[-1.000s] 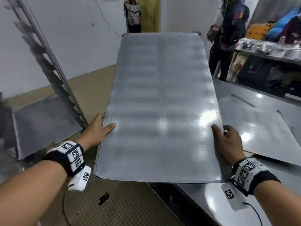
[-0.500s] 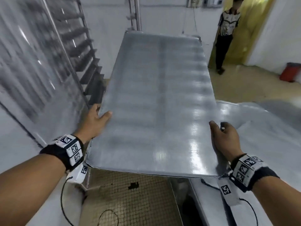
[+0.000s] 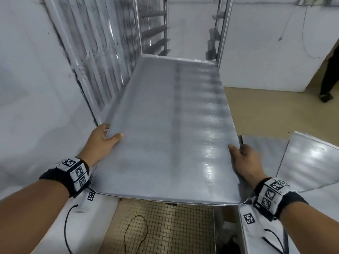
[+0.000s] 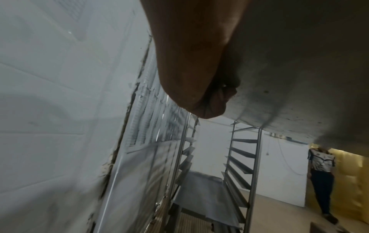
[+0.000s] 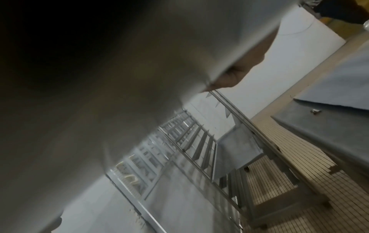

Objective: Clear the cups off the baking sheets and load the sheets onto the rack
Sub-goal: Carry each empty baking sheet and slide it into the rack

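I carry a bare metal baking sheet (image 3: 168, 129) flat in the air, long way ahead of me. My left hand (image 3: 105, 142) grips its left edge, thumb on top, fingers beneath (image 4: 207, 100). My right hand (image 3: 244, 158) grips the right edge the same way. The sheet's far end points between the uprights of the metal rack (image 3: 152, 30), just short of its runners. From below, the sheet's underside (image 4: 299, 78) shows, and another sheet (image 4: 203, 198) lies low in the rack (image 4: 243, 157). No cups are in view.
More sheets (image 3: 310, 162) lie on the steel table at my right. A white wall with a louvred panel (image 3: 95, 52) runs close on the left. A person (image 4: 321, 181) stands by a yellow door beyond the rack. Tiled floor (image 3: 161, 228) lies below.
I have turned left with the sheet from the table side toward the rack. The rack's uprights now stand straight ahead at the sheet's far end. Both hands keep their grips.
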Action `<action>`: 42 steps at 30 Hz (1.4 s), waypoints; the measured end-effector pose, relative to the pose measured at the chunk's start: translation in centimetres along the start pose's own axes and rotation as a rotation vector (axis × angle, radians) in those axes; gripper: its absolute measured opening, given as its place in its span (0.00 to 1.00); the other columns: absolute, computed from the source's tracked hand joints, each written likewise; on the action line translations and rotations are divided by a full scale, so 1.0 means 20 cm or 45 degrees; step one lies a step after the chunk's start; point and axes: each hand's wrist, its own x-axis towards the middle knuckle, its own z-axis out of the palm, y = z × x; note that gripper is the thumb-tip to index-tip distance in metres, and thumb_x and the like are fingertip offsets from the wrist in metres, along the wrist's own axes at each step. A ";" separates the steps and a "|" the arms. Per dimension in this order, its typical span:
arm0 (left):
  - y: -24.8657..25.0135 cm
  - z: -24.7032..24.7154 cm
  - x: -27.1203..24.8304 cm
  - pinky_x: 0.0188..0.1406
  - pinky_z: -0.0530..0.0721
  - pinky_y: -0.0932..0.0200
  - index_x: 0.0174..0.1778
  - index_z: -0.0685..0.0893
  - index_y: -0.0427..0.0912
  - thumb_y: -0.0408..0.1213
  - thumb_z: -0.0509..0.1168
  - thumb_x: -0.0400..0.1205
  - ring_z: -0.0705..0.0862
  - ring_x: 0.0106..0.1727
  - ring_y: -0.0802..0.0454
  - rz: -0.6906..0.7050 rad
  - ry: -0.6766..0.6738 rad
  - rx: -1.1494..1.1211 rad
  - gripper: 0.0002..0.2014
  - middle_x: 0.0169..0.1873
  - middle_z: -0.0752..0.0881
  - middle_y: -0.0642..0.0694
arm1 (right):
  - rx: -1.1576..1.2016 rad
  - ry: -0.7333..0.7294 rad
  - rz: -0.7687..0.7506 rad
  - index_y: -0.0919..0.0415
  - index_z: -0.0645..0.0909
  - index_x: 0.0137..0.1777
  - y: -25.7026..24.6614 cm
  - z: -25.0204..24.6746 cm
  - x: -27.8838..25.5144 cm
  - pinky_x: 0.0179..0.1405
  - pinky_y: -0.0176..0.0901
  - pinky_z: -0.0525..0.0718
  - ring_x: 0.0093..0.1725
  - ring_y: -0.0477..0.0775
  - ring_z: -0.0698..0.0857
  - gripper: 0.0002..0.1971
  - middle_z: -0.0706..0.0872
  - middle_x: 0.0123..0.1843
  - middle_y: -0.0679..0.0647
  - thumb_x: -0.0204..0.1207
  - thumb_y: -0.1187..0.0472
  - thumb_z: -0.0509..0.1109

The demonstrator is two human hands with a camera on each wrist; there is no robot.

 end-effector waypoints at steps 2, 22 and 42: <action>-0.06 0.00 -0.01 0.55 0.90 0.44 0.59 0.85 0.48 0.44 0.77 0.79 0.91 0.45 0.62 -0.032 -0.013 -0.006 0.15 0.45 0.92 0.56 | -0.009 -0.038 0.024 0.60 0.69 0.34 0.03 0.06 -0.01 0.31 0.47 0.70 0.30 0.55 0.75 0.23 0.75 0.28 0.54 0.84 0.45 0.66; -0.44 -0.05 0.42 0.31 0.77 0.81 0.43 0.75 0.58 0.33 0.75 0.81 0.82 0.33 0.82 -0.015 -0.192 -0.054 0.16 0.28 0.81 0.84 | -0.319 0.020 0.175 0.56 0.73 0.44 0.01 0.46 0.00 0.44 0.45 0.74 0.39 0.57 0.79 0.22 0.80 0.37 0.55 0.81 0.35 0.63; -0.51 0.11 0.88 0.45 0.77 0.66 0.62 0.78 0.46 0.42 0.75 0.81 0.81 0.50 0.53 -0.016 -0.180 0.122 0.18 0.49 0.81 0.55 | -0.257 0.020 0.192 0.67 0.78 0.44 -0.10 0.59 0.42 0.44 0.48 0.74 0.42 0.63 0.81 0.23 0.82 0.37 0.58 0.84 0.44 0.66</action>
